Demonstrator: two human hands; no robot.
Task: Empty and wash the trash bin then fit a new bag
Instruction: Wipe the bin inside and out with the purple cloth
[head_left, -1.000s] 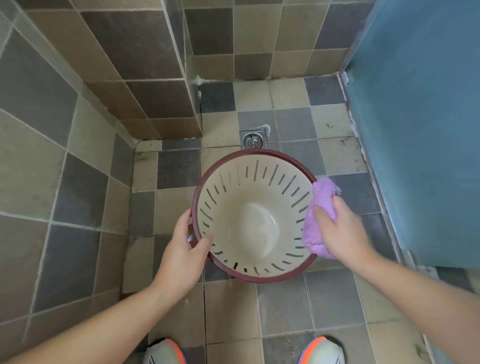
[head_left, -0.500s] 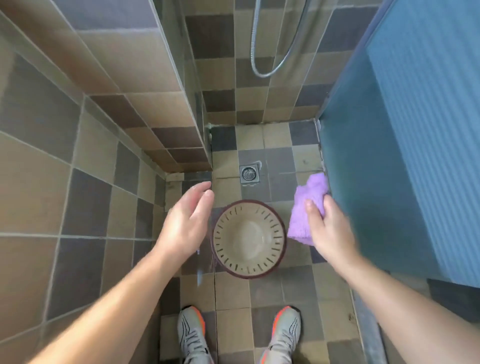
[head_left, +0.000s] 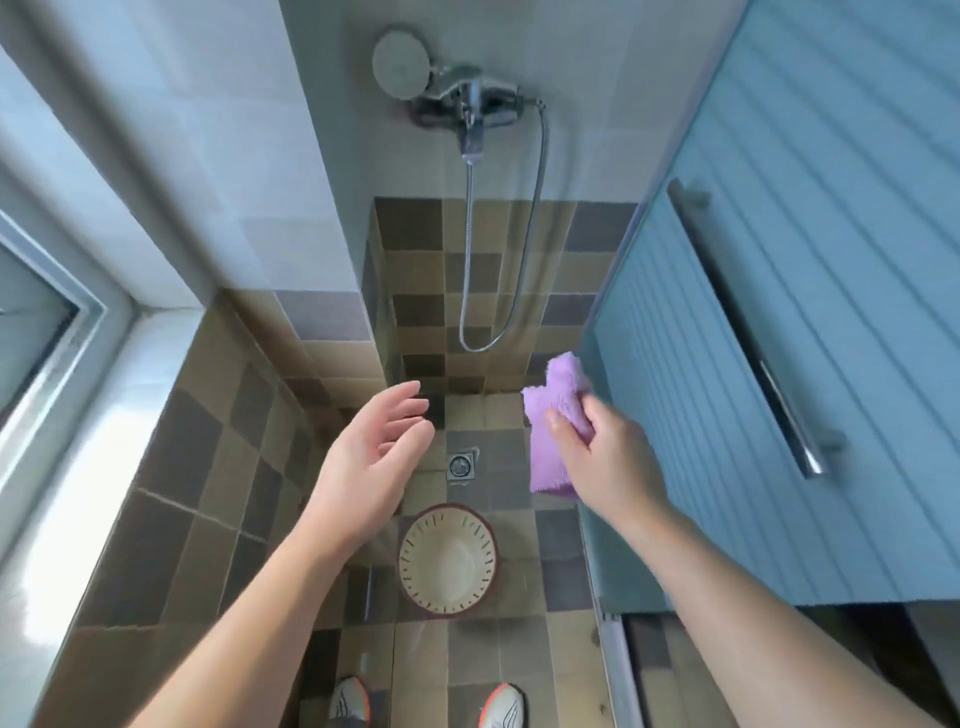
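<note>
Trash bin (head_left: 448, 560) sitting upright on the tiled floor (head_left: 524, 639), cream inside with slits round the wall and a dark red rim, nothing in it, just beyond the two sneakers (head_left: 505, 707) at the near edge. Not touched by either hand. Left hand (head_left: 368, 467) up in the air above and left of it, fingers relaxed and slightly spread, holding nothing. Right hand (head_left: 605, 462) raised on the right, fingers and thumb curled round a purple cloth (head_left: 551, 431) that hangs down past the palm. Floor drain (head_left: 460, 465) a bit farther than the bin. Shower mixer (head_left: 465, 106) and hose (head_left: 498, 270) on the far wall, blue door (head_left: 810, 291) with a metal bar handle (head_left: 748, 332) along the right.
</note>
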